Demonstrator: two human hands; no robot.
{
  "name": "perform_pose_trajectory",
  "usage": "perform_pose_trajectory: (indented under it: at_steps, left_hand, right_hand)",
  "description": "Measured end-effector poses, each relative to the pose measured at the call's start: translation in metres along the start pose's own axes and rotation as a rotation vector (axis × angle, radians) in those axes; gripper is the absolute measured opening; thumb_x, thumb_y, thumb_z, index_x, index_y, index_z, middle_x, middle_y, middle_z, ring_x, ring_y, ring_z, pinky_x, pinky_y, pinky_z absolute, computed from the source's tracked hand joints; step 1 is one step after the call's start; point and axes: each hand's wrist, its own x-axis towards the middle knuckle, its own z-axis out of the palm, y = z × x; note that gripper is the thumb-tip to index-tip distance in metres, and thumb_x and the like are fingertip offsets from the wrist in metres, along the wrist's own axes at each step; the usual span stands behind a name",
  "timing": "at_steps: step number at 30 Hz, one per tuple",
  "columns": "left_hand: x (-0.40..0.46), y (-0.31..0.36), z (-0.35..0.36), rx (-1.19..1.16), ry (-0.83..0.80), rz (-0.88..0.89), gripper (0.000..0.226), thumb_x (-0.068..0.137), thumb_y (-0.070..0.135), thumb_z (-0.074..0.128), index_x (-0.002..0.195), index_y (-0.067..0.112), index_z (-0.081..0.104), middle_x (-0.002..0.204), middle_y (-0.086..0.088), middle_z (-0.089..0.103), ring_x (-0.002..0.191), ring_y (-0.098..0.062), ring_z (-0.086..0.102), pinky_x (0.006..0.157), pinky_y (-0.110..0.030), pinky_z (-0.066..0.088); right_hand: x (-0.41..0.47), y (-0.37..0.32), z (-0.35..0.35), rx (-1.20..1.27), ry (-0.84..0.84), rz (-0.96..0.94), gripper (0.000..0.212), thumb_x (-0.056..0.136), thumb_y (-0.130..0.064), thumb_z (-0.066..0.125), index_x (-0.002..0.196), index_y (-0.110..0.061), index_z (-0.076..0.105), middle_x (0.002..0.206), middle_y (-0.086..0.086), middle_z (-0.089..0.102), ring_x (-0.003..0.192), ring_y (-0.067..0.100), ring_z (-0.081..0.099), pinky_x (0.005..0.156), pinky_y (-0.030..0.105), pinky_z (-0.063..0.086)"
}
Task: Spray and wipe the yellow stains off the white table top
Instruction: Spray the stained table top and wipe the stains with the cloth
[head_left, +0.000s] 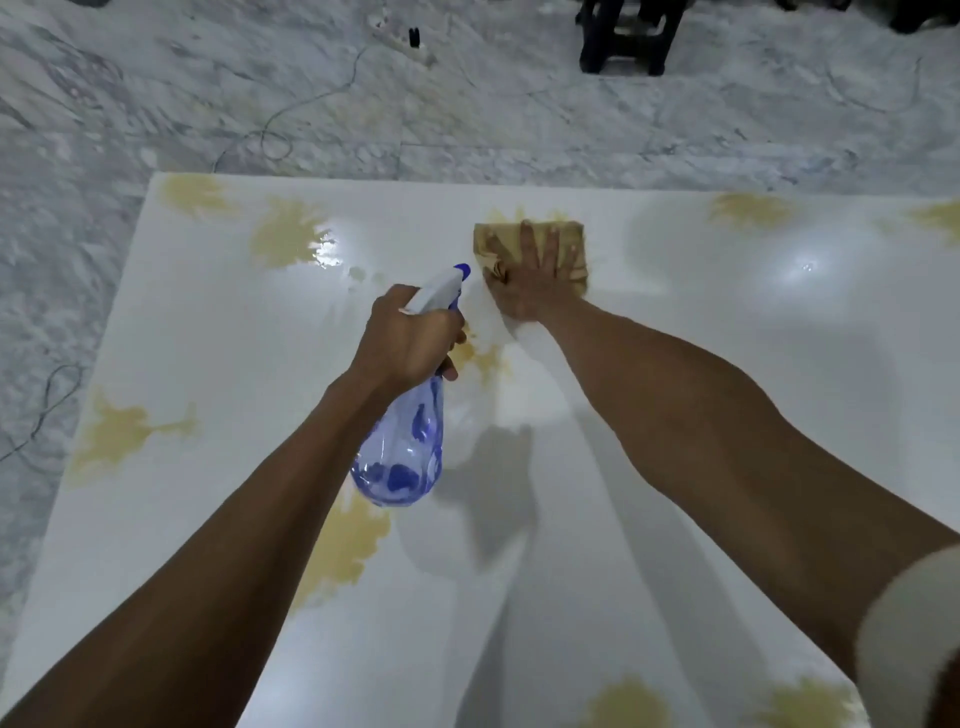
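We see our left grip (410, 338) curled around the neck of the blue spray bottle (402, 452), held above the white surface (675, 322), our right grip (524, 291) just beyond the nozzle, fingers straight, pressing flat a stained cloth (569, 244) on one yellow stain, other yellow stains (119, 431) to the left of both grips

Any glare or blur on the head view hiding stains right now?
Head view: two bright glare spots on the table top, one washing over a stain at far left; arm shadows darken the middle; the cloth looks motion-blurred; edges bow from the wide lens.
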Motion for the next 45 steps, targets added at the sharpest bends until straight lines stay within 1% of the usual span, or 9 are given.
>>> perform_pose_trajectory:
  at_steps: [13, 20, 25, 27, 31, 34, 38, 42, 45]
  left_hand:
    - [-0.035, -0.036, 0.002, 0.068, -0.083, -0.094, 0.022, 0.085, 0.012, 0.056, 0.087, -0.004, 0.07, 0.083, -0.015, 0.072, 0.039, -0.019, 0.061, 0.057, -0.031, 0.055]
    - [-0.123, -0.067, 0.022, 0.053, -0.148, -0.16, 0.025, 0.066, 0.018, 0.054, 0.08, 0.004, 0.068, 0.092, -0.025, 0.068, 0.037, -0.021, 0.06, 0.059, -0.033, 0.052]
    - [-0.182, -0.087, 0.024, 0.022, -0.121, -0.19, 0.042, 0.064, 0.02, 0.052, 0.094, -0.005, 0.069, 0.088, -0.019, 0.07, 0.038, -0.021, 0.059, 0.063, -0.038, 0.055]
    - [-0.196, -0.092, 0.02, 0.022, -0.11, -0.194, 0.048, 0.064, 0.02, 0.052, 0.099, -0.01, 0.067, 0.086, -0.018, 0.07, 0.04, -0.023, 0.059, 0.064, -0.039, 0.055]
    - [-0.2, -0.084, 0.006, 0.011, -0.077, -0.162, 0.059, 0.069, 0.021, 0.053, 0.118, -0.005, 0.068, 0.092, -0.022, 0.07, 0.048, -0.026, 0.061, 0.06, -0.036, 0.058]
    - [-0.184, -0.071, -0.006, 0.032, -0.059, -0.105, 0.049, 0.083, 0.016, 0.055, 0.127, -0.001, 0.068, 0.1, -0.023, 0.073, 0.039, -0.016, 0.061, 0.06, -0.032, 0.058]
    - [-0.147, -0.049, -0.027, -0.012, -0.027, -0.055, 0.044, 0.078, 0.015, 0.053, 0.114, -0.001, 0.071, 0.104, -0.03, 0.072, 0.039, -0.016, 0.06, 0.057, -0.031, 0.057]
    - [-0.101, -0.032, -0.05, -0.032, -0.045, -0.042, 0.024, 0.073, 0.017, 0.053, 0.088, 0.007, 0.069, 0.088, -0.022, 0.07, 0.058, -0.032, 0.064, 0.054, -0.032, 0.055]
    - [-0.058, -0.033, -0.065, -0.013, -0.037, -0.038, 0.027, 0.07, 0.021, 0.052, 0.077, -0.002, 0.065, 0.085, -0.02, 0.071, 0.048, -0.027, 0.062, 0.05, -0.028, 0.053]
  right_hand:
    - [-0.128, -0.003, 0.085, -0.061, -0.044, -0.022, 0.064, 0.099, -0.064, 0.016, 0.154, -0.048, -0.013, 0.165, 0.0, -0.025, 0.148, 0.035, -0.028, 0.116, 0.061, -0.017]
    - [-0.259, -0.006, 0.169, 0.021, -0.015, -0.076, 0.057, 0.1, -0.059, 0.018, 0.14, -0.042, 0.054, 0.15, 0.008, 0.05, 0.138, 0.043, 0.044, 0.112, 0.06, 0.022]
    - [-0.35, -0.009, 0.159, 0.135, -0.199, -0.12, 0.061, 0.103, -0.058, 0.022, 0.159, -0.036, 0.012, 0.168, 0.002, -0.005, 0.154, 0.034, -0.008, 0.119, 0.059, -0.005]
    - [-0.357, -0.009, 0.144, 0.206, -0.309, -0.122, 0.063, 0.102, -0.061, 0.018, 0.158, -0.039, 0.0, 0.166, -0.006, -0.005, 0.154, 0.03, -0.009, 0.121, 0.057, -0.003]
    - [-0.336, -0.007, 0.077, 0.814, -0.128, 0.085, 0.055, 0.1, -0.061, 0.024, 0.134, -0.03, 0.055, 0.113, 0.004, 0.067, 0.103, 0.024, 0.064, 0.085, 0.035, 0.046]
    - [-0.293, 0.007, 0.024, 1.084, -0.036, 0.261, 0.05, 0.106, -0.046, 0.035, 0.126, -0.008, 0.06, 0.115, 0.01, 0.066, 0.1, 0.026, 0.062, 0.083, 0.034, 0.049]
    - [-0.222, -0.005, -0.043, 0.926, 0.134, 0.129, 0.051, 0.105, -0.049, 0.034, 0.123, -0.009, 0.06, 0.099, 0.007, 0.064, 0.087, 0.022, 0.06, 0.079, 0.031, 0.044]
    - [-0.127, -0.032, -0.072, 0.569, 0.223, 0.038, 0.053, 0.106, -0.046, 0.026, 0.146, -0.015, 0.041, 0.144, 0.014, 0.05, 0.135, 0.037, 0.043, 0.116, 0.055, 0.024]
    - [-0.029, -0.046, -0.059, 0.324, 0.124, 0.093, 0.074, 0.094, -0.062, 0.012, 0.151, -0.017, 0.03, 0.155, 0.015, 0.036, 0.143, 0.042, 0.029, 0.114, 0.067, 0.015]
